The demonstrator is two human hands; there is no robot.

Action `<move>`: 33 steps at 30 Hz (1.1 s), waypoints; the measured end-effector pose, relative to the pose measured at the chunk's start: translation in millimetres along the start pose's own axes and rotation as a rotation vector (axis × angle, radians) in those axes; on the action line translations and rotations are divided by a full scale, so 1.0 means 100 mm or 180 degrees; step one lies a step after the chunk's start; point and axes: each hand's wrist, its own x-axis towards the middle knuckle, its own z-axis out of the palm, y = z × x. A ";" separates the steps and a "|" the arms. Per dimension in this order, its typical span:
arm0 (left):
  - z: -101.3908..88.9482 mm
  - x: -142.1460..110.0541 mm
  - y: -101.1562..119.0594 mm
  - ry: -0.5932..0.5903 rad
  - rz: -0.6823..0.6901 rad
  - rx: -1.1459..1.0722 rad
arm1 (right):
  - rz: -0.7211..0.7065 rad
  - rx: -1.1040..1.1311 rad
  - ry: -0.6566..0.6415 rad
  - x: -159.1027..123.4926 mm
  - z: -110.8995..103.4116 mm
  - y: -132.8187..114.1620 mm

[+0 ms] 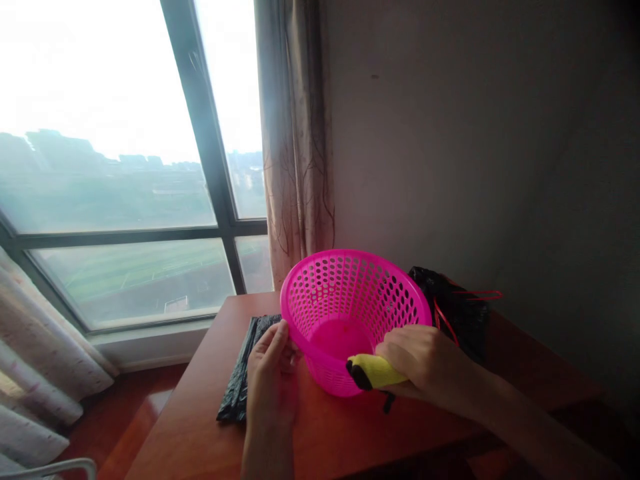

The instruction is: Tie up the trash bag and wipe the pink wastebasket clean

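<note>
A bright pink plastic basket with holes in its wall stands tilted on the wooden table, and nothing shows inside it. My left hand pinches its left rim between thumb and fingers. At the near right side of the basket, my right hand is closed around a yellow cloth item with black ends, perhaps a sock or glove; its kind is unclear. That item lies against the front right of the rim. Whether the right hand also touches the rim is hidden by its own fingers.
A folded black plastic bag lies left of the basket. Behind it on the right is a crumpled black bag with red drawstrings. The reddish wooden table stands by a wall, curtains and a window.
</note>
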 end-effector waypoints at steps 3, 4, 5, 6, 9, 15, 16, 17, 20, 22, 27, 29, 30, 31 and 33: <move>0.08 0.01 -0.02 0.0004 0.0063 -0.0088 | -0.0043 -0.0043 0.0119 -0.01 0.03 0.01; 0.09 0.00 -0.03 0.0061 0.0134 -0.0104 | -0.0056 -0.0081 0.0149 0.00 0.05 0.00; 0.10 -0.01 -0.03 0.0129 0.0200 -0.0108 | -0.0065 -0.0120 0.0174 0.02 0.08 -0.02; 0.10 -0.03 -0.03 0.0184 0.0249 -0.0105 | -0.0063 -0.0152 0.0182 0.03 0.10 -0.04; 0.07 -0.06 -0.01 0.0203 0.0298 -0.0109 | -0.0028 -0.0205 0.0206 0.06 0.15 -0.11; 0.07 -0.15 -0.03 -0.0087 0.0167 0.0281 | 0.0137 -0.0363 0.0234 0.12 0.20 -0.12; 0.08 -0.17 -0.04 -0.0157 0.0118 0.0375 | 0.0191 -0.0384 0.0225 0.14 0.20 -0.11; 0.10 -0.19 -0.05 -0.0222 0.0085 0.0449 | 0.0240 -0.0395 0.0218 0.17 0.21 -0.10; 0.14 -0.24 -0.07 -0.0319 0.0065 0.0563 | 0.0318 -0.0405 0.0183 0.25 0.23 -0.07; 0.15 -0.25 -0.08 -0.0364 0.0022 0.0590 | 0.0335 -0.0449 0.0180 0.30 0.24 -0.07; 0.09 -0.22 -0.17 -0.0487 -0.0043 0.0652 | 0.0385 -0.0581 0.0199 0.37 0.27 -0.10; 0.07 -0.19 -0.21 -0.0441 -0.0043 0.0531 | 0.0398 -0.0598 0.0196 0.37 0.26 -0.11; 0.06 -0.19 -0.22 -0.0417 -0.0049 0.0463 | 0.0409 -0.0592 0.0183 0.37 0.26 -0.12; 0.05 -0.18 -0.23 -0.0390 -0.0051 0.0399 | 0.0418 -0.0577 0.0166 0.36 0.26 -0.13; 0.05 -0.19 -0.24 -0.0330 -0.0044 0.0262 | 0.0442 -0.0552 0.0152 0.35 0.27 -0.14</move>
